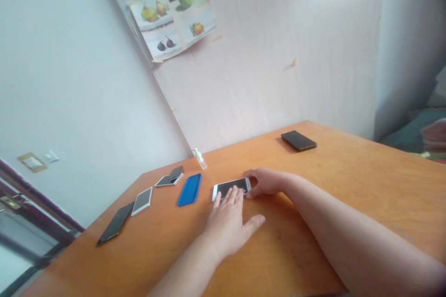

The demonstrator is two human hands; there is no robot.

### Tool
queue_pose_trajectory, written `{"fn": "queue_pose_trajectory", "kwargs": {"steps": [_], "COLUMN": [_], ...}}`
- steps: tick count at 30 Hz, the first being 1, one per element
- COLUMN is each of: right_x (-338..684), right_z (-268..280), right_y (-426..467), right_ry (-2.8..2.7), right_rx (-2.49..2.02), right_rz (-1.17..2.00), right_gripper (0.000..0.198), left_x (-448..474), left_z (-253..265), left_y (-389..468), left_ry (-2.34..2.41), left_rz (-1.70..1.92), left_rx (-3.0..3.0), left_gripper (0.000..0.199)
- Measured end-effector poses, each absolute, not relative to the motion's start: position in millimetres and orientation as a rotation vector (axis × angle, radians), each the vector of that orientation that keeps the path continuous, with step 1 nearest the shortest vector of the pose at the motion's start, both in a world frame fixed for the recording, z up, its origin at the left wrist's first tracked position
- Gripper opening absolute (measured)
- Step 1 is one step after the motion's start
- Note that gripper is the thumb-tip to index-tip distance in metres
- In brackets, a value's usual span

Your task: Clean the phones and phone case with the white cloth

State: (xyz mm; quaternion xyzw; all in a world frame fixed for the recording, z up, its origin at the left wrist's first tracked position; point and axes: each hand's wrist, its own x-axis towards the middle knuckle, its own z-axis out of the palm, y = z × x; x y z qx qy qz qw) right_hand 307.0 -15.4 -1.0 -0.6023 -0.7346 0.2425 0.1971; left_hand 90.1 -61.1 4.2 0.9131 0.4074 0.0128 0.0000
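A white smartphone [223,188] with a dark screen lies on the wooden table in front of me. My right hand [264,182] grips its right end, thumb at the near edge and fingers at the far edge. Across the near side of the screen rest the outstretched fingers of my left hand [230,222], palm down and thumb spread to the right. These fingers hide part of the screen. Left of the phone lies a blue phone case [190,190].
Along the table's [278,260] left side lie a black phone [116,222], a white-framed phone [142,201] and another white-edged phone [167,179] with a dark piece [176,172] on it. A small clear pump bottle [200,159] stands behind. A black device [298,140] lies far right.
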Motion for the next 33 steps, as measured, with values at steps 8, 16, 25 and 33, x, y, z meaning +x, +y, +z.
{"fn": "queue_pose_trajectory", "kwargs": {"steps": [8, 16, 25, 33], "right_x": [306.5, 305.8, 306.6, 306.5], "right_z": [-0.5, -2.8, -1.5, -0.2], "right_y": [-15.7, -15.9, -15.2, -16.9], "right_ry": [-2.064, -2.078, -2.088, -2.077], "right_rx": [-1.674, -1.648, -1.671, -1.658], "right_rz": [0.66, 0.641, 0.631, 0.643], "right_gripper": [0.054, 0.054, 0.055, 0.055], "left_x": [81.5, 101.0, 94.9, 81.7], "left_z": [6.4, 10.5, 4.3, 10.1], "left_y": [-44.3, -52.2, -38.0, -28.9], "left_ry": [1.558, 1.34, 1.494, 1.553], "left_rz": [0.016, 0.057, 0.084, 0.04], "left_rx": [2.79, 2.843, 2.797, 2.754], "left_gripper": [0.101, 0.097, 0.101, 0.098]}}
